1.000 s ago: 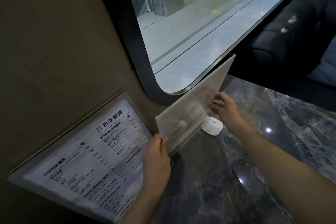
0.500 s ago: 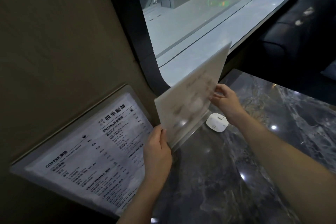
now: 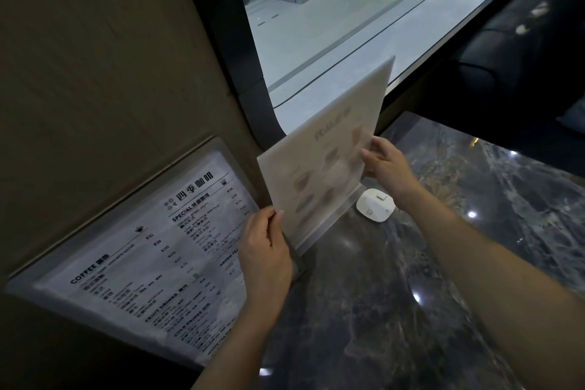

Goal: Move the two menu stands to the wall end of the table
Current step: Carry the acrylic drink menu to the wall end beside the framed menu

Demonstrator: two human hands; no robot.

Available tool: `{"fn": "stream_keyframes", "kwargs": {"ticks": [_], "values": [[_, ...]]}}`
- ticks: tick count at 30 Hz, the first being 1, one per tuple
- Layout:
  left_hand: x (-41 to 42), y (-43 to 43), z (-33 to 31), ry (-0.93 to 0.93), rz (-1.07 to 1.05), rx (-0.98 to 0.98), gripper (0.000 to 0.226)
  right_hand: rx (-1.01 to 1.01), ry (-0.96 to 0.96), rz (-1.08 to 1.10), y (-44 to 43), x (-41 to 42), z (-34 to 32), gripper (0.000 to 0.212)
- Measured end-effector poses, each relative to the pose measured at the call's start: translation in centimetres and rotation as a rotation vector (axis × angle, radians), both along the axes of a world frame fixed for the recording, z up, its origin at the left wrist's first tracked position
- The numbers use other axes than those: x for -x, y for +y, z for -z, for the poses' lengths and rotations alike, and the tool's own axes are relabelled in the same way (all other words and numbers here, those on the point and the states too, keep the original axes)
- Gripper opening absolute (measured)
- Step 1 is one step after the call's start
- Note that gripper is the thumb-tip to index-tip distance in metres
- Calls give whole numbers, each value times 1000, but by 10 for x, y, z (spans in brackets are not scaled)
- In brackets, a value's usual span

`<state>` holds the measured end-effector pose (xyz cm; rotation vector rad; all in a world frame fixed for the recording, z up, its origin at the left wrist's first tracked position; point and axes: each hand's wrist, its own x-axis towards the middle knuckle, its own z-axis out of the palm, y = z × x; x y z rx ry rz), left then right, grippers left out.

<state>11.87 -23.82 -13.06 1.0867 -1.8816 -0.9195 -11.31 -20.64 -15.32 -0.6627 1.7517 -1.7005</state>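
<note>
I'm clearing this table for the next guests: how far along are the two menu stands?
One looks done: the coffee menu stand leans against the wall. The second, pale menu stand is in hand, the left hand and right hand each pinching a side edge, its base at the marble table beside a white puck. Left: settling it by the wall and letting go.

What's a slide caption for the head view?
Both hands steady the second menu stand beside the first at the wall.

My left hand [image 3: 264,252] hides part of the coffee menu stand [image 3: 142,266], whose small print blurs. The pale menu stand [image 3: 329,149] shows faint, unreadable print and pictures.
</note>
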Motion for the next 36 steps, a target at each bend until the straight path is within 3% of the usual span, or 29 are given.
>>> {"fn": "stream_keyframes", "kwargs": {"ticks": [5,9,15,21,26,29,36], "values": [[1,-3,-2,22,-26,-16,16,-26,42,-28,-2,-3,-6,21],[3,-3,-4,5,-105,126,13,-32,43,-34,-7,-4,-6,24],[7,-8,-13,50,-109,153,11,-25,9,-29,-8,-3,-5,47],[10,-7,-13,-5,-167,208,12,-28,-21,-19,-19,-1,-11,41],[6,-10,-18,31,-167,142,11,8,-52,-12,-20,-1,-9,43],[4,-11,-19,-11,-147,176,1,10,-42,-9,-20,-1,-8,44],[5,-13,-23,-93,-137,211,3,34,-49,13,-24,1,-8,36]]}}
